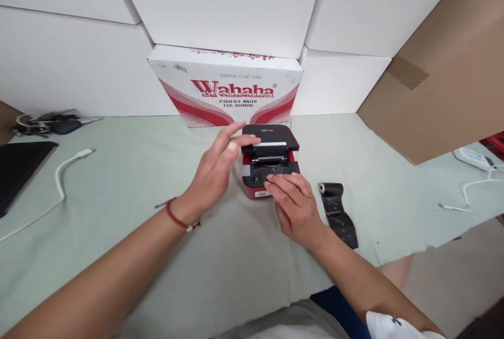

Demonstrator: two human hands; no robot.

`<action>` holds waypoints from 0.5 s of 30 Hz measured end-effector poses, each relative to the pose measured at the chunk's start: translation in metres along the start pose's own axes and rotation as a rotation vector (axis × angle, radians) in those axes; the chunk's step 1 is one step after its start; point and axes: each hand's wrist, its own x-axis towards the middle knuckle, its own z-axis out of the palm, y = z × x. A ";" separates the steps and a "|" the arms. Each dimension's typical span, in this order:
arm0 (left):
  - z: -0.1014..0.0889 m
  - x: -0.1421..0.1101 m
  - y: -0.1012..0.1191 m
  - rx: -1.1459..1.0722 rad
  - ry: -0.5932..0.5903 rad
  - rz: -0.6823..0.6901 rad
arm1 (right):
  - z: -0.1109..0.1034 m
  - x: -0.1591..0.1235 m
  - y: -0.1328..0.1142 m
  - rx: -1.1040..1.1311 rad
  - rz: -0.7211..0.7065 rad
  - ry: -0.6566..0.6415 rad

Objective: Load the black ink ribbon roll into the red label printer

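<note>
A small red and black printer stands on the pale green table cover with its lid raised. My left hand hovers at its left side, fingers stretched out, fingertips by the lid's edge, holding nothing. My right hand lies palm down at the printer's front. Its fingertips press on a dark strip in the open compartment. A red cord circles my left wrist.
A curled black ribbon strip lies right of the printer. A Wahaha water carton stands behind it among white boxes. A brown cardboard box leans at right. A white cable, keys and a black tablet lie at left.
</note>
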 end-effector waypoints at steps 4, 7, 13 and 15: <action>0.001 -0.028 -0.013 0.187 -0.038 0.167 | -0.002 0.000 -0.001 0.021 0.019 0.000; 0.004 -0.028 -0.018 0.274 -0.002 0.221 | -0.002 0.001 -0.002 0.022 0.018 0.009; 0.000 -0.016 -0.027 -0.106 -0.076 -0.030 | -0.005 0.001 -0.001 0.020 0.010 -0.028; 0.000 -0.011 -0.034 -0.287 -0.069 -0.035 | -0.006 0.001 -0.001 0.024 0.013 -0.045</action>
